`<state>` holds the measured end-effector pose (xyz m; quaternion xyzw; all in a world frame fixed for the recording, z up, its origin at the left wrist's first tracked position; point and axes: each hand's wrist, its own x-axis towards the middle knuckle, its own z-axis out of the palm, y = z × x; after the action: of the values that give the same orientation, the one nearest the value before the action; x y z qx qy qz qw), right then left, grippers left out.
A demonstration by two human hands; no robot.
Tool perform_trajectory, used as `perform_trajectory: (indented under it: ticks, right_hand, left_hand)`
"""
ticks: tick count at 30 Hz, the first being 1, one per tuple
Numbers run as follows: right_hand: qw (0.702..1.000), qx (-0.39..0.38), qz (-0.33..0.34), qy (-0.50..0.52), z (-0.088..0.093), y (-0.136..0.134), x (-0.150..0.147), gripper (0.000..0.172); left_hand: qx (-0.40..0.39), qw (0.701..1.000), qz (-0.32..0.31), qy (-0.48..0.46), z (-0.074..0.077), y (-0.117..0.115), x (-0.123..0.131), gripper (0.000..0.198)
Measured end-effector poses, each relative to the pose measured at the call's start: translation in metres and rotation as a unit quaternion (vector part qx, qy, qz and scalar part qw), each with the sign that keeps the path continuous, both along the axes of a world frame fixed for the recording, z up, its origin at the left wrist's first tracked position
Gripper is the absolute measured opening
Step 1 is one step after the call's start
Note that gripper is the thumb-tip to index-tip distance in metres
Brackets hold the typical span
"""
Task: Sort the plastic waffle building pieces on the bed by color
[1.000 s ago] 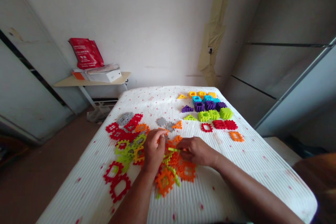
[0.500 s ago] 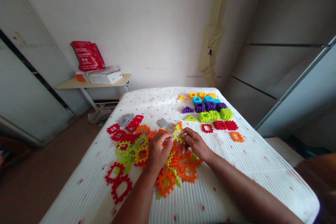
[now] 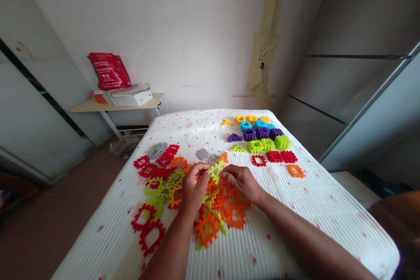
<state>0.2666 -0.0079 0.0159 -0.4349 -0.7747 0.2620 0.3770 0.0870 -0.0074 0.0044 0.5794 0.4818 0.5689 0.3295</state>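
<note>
A lime-green triangular building tile [image 3: 215, 172] with notched edges is raised over the loose pile, between my two hands. My left hand [image 3: 195, 187] pinches its left side between thumb and fingers. At its right side the curled fingertips of my right hand [image 3: 242, 182] grip the same tile. Below both hands spreads a heap of notched plastic tiles, with orange tiles [image 3: 235, 215] under my right hand and an orange open-centred tile [image 3: 208, 227] nearer to me. Left of my left hand lie lime-green tiles [image 3: 155, 183] and red tiles [image 3: 152, 235].
Stacks sorted by colour stand at the back right: yellow [image 3: 252, 119], blue [image 3: 246, 126], purple [image 3: 262, 133], lime green [image 3: 282, 142] and red [image 3: 288, 156]. Grey tiles [image 3: 158, 151] lie at the left. A side table [image 3: 88, 106] carries a red bag [image 3: 110, 71] and a white box [image 3: 136, 97].
Both hands have shifted slightly to the left and lower with the green triangular tile, which has turned a little. The pile and the stacks stay where they were.
</note>
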Motion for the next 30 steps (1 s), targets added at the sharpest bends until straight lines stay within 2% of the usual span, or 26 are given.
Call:
perform_trajectory:
  ticks: [3, 6, 9, 11, 14, 19, 22, 26, 30]
  right_hand:
    - [0.989, 0.140, -0.047, -0.030, 0.006, 0.002, 0.006, 0.020]
    - [0.954, 0.279, 0.008, -0.108, 0.011, 0.002, 0.010, 0.025]
    - [0.921, 0.332, 0.055, -0.195, 0.014, 0.001, 0.009, 0.029]
    - [0.913, 0.337, 0.064, -0.221, 0.014, 0.000, 0.008, 0.028]
    - [0.925, 0.304, 0.066, -0.217, 0.014, -0.002, 0.004, 0.029]
    - [0.970, 0.178, 0.070, -0.152, 0.014, 0.001, 0.005, 0.030]
    - [0.981, 0.116, 0.009, -0.157, 0.016, 0.018, 0.015, 0.031]
    - [0.958, 0.065, -0.149, -0.235, 0.024, 0.056, 0.036, 0.035]
    - [0.915, -0.002, -0.214, -0.342, 0.027, 0.086, 0.046, 0.039]
  left_hand:
    - [-0.002, 1.000, 0.006, 0.010, 0.001, 0.000, 0.001, 0.010]
    - [-0.014, 1.000, -0.005, 0.003, 0.004, 0.000, 0.002, 0.009]
    - [-0.047, 0.998, -0.023, -0.038, 0.007, -0.001, 0.004, 0.013]
    - [-0.064, 0.995, -0.034, -0.064, 0.009, -0.002, 0.005, 0.017]
    - [-0.071, 0.993, -0.051, -0.075, 0.010, -0.003, 0.005, 0.023]
    - [-0.066, 0.992, -0.065, -0.084, 0.011, -0.005, 0.005, 0.026]
    - [-0.053, 0.992, -0.063, -0.096, 0.006, -0.003, 0.004, 0.029]
    - [-0.050, 0.994, -0.054, -0.080, -0.001, 0.001, 0.002, 0.033]
    - [-0.047, 0.996, -0.052, -0.054, -0.004, 0.002, -0.001, 0.030]
